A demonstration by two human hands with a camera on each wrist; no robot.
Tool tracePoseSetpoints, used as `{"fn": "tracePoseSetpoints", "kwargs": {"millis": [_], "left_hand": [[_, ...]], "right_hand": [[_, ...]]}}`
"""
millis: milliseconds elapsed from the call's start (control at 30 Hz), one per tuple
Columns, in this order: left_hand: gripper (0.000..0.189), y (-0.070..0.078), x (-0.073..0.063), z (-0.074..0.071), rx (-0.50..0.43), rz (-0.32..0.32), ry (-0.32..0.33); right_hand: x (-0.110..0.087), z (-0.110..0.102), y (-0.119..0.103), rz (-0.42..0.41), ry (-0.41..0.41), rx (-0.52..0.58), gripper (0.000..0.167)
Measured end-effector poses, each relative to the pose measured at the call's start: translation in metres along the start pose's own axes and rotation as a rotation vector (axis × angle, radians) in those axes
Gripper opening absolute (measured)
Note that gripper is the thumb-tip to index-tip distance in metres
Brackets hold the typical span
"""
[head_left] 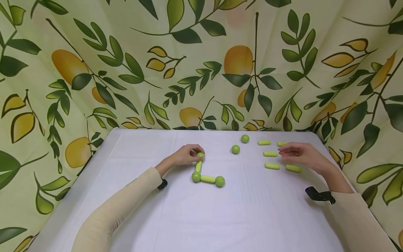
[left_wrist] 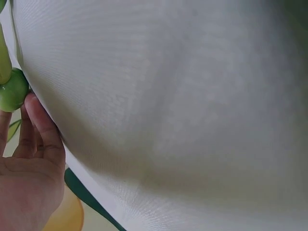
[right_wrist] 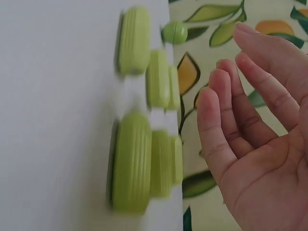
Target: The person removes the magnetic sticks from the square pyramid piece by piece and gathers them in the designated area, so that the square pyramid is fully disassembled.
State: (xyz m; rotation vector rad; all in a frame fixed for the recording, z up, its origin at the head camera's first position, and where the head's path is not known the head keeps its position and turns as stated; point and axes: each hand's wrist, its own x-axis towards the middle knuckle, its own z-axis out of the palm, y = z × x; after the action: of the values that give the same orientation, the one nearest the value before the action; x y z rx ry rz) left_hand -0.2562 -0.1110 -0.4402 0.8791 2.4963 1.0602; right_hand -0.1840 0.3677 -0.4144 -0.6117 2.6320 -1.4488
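Near the middle of the table, two green rods and three green balls form an L-shaped piece. My left hand point(head_left: 185, 155) pinches the ball point(head_left: 200, 156) at its far end, with an upright-lying rod point(head_left: 198, 167) running to the corner ball point(head_left: 196, 176). From there a second rod point(head_left: 207, 179) reaches the right-hand ball point(head_left: 220, 181). In the left wrist view, thumb and fingers hold the green ball point(left_wrist: 13, 90). My right hand point(head_left: 303, 156) hovers over loose green rods point(head_left: 293, 168), fingers loosely bent and holding nothing; the right wrist view shows an empty palm point(right_wrist: 262, 178) beside ridged rods point(right_wrist: 132, 161).
Two loose green balls point(head_left: 235, 149) lie right of the L-shaped piece, toward the back. Several loose rods point(head_left: 272, 166) are spread at the back right, one partly behind the right hand. A leaf-patterned curtain point(head_left: 201, 87) surrounds the white-covered table point(head_left: 195, 217).
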Motion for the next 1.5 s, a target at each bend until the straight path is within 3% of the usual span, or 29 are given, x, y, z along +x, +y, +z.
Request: {"fn": "tracePoseSetpoints", "kwargs": {"millis": [367,633,933,1233,1500], "left_hand": [[0.023,0.002,0.001,0.0,0.005,-0.02,0.011],[0.025,0.007,0.004,0.004,-0.031,-0.076,0.032],[0.019,0.019,0.013,0.015,-0.048,0.019,0.005],[0.021,0.031,0.024,0.026,-0.05,0.104,-0.07],[0.023,0.04,0.034,0.034,-0.08,0.163,-0.137]], "right_hand": [[0.032,0.036,-0.018,0.03,-0.127,0.109,0.035],[0.045,0.057,-0.023,0.03,-0.217,0.17,0.034],[0.06,0.079,-0.027,-0.008,-0.248,0.149,0.032],[0.072,0.098,-0.031,-0.051,-0.318,0.212,0.033],[0.076,0.106,-0.03,-0.062,-0.34,0.197,0.032]]}}
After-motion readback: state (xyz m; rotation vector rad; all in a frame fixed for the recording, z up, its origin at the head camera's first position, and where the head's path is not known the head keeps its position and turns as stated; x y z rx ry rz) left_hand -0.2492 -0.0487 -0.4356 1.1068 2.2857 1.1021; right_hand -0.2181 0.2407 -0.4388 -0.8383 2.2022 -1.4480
